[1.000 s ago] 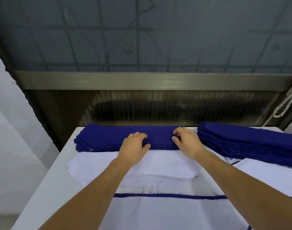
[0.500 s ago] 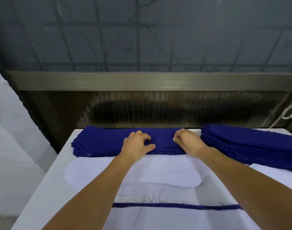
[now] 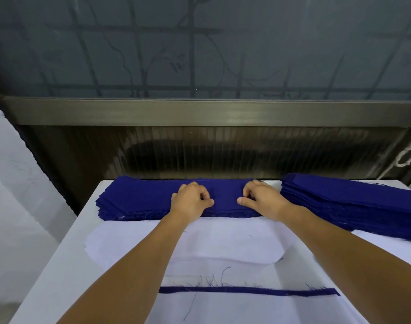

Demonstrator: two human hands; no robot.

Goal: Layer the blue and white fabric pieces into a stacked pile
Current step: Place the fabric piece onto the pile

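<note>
Head view: the blue stack [image 3: 139, 198] lies along the table's far edge, and both hands rest on it. The left hand [image 3: 191, 200] and right hand [image 3: 261, 199] have curled fingers pinching its top layer. A white piece [image 3: 223, 242] lies nearer and a second blue stack [image 3: 354, 206] at the far right corner. Layering appears at an early stage. The white table [image 3: 66, 258] stands before a dark window wall.

Navy blue fabric stacks [image 3: 139, 198], white fabric pieces [image 3: 199, 244], white table [image 3: 66, 265], dark frosted window [image 3: 199, 47]
</note>
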